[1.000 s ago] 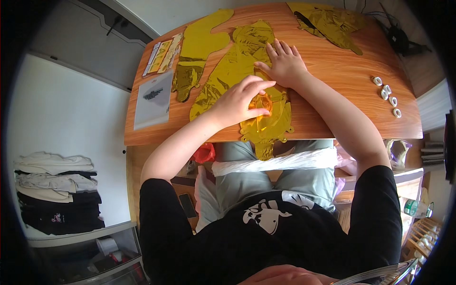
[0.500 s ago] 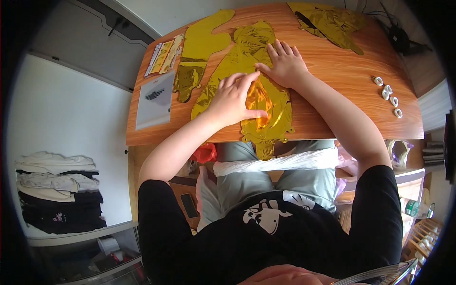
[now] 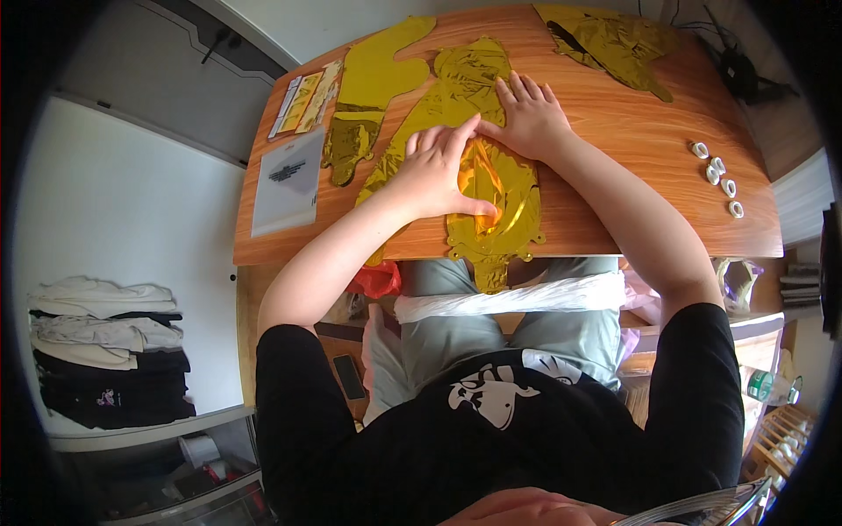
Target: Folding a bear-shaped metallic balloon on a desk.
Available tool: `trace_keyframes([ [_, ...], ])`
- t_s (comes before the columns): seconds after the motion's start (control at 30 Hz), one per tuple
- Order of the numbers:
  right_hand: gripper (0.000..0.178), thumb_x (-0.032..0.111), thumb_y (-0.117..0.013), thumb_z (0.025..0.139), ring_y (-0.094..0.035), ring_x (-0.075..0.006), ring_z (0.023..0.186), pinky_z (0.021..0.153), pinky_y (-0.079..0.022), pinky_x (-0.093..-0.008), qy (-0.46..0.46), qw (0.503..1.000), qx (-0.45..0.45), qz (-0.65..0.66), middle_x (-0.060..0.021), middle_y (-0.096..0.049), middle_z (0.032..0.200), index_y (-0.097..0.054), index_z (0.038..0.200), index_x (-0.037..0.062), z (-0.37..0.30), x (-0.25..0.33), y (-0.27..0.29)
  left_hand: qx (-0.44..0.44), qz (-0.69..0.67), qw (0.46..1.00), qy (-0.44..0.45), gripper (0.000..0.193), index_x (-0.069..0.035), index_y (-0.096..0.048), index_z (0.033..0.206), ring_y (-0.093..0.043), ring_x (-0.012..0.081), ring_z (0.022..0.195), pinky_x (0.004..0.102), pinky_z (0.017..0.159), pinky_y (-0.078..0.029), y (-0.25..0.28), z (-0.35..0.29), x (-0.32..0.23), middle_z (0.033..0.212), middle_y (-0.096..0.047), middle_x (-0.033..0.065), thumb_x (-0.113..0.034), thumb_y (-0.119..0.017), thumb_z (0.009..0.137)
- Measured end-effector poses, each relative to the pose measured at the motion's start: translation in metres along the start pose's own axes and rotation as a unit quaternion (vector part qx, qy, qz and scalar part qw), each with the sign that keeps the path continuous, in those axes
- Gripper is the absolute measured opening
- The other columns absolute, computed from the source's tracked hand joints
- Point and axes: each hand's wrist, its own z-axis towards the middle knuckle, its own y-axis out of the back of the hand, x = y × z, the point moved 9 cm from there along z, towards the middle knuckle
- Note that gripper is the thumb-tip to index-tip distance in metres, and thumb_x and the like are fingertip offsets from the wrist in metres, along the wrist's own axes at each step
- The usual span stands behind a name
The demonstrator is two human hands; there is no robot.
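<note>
A flat gold foil balloon lies across the middle of the wooden table, its narrow tail hanging over the near edge. My left hand rests on it with thumb and fingers spread apart around a creased patch that shines orange. Just beyond, my right hand lies flat on the foil and the table beside it, fingers stretched out. The right thumb comes close to the left fingertips; whether they touch I cannot tell. A second gold foil piece lies to the left.
More gold foil lies at the far right. Several small white rolls sit near the right edge. On the left are a printed card and a clear plastic sleeve. A white strip crosses my lap; a phone lies below the table.
My left hand has shifted slightly up, its fingertips nearer the right thumb. My right hand stays almost in place, and the foil under them has barely moved.
</note>
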Motion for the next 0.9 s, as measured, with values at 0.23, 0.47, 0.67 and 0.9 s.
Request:
trace_keyframes([
  [0.23, 0.107, 0.086, -0.042, 0.089, -0.025, -0.0324, 0.156, 0.127, -0.019, -0.0501, -0.003, 1.000, -0.007, 0.016, -0.0181, -0.029, 0.167, -0.024, 0.164, 0.0123, -0.001, 0.001, 0.003, -0.038, 0.015, 0.999, 0.021, 0.143, -0.009, -0.009, 0.164, -0.032, 0.0392, 0.147, 0.0590, 0.123, -0.012, -0.001, -0.003, 0.002, 0.158, -0.035, 0.0214, -0.080, -0.080, 0.063],
  [0.47, 0.112, 0.088, -0.046, 0.085, -0.025, -0.0336, 0.156, 0.127, -0.019, -0.0501, -0.004, 1.000, -0.002, 0.014, -0.0195, -0.030, 0.167, -0.024, 0.164, 0.0135, -0.002, 0.000, 0.003, -0.056, 0.054, 0.996, -0.045, 0.111, -0.015, -0.041, 0.153, -0.042, 0.0310, 0.141, 0.0610, 0.123, -0.012, 0.015, -0.008, -0.015, 0.150, -0.048, 0.0126, -0.077, -0.076, 0.068],
  [0.67, 0.116, 0.092, -0.043, 0.082, -0.022, -0.0334, 0.157, 0.127, -0.017, -0.0483, -0.009, 1.000, 0.008, 0.016, -0.0189, -0.027, 0.168, -0.025, 0.165, 0.0121, -0.001, 0.001, 0.002, -0.057, 0.050, 0.994, -0.080, 0.079, -0.018, -0.067, 0.127, -0.052, 0.0213, 0.132, 0.0610, 0.122, -0.017, 0.015, -0.019, -0.026, 0.130, -0.063, 0.0019, -0.079, -0.068, 0.076],
  [0.9, 0.117, 0.093, -0.043, 0.082, -0.022, -0.0336, 0.157, 0.127, -0.017, -0.0480, -0.006, 1.000, 0.001, 0.015, -0.0191, -0.028, 0.168, -0.026, 0.164, 0.0121, -0.001, 0.000, 0.003, -0.023, 0.072, 0.995, -0.064, 0.096, -0.019, -0.057, 0.142, -0.046, 0.0257, 0.140, 0.0643, 0.122, -0.015, 0.014, -0.027, -0.031, 0.143, -0.056, 0.0060, -0.083, -0.067, 0.072],
])
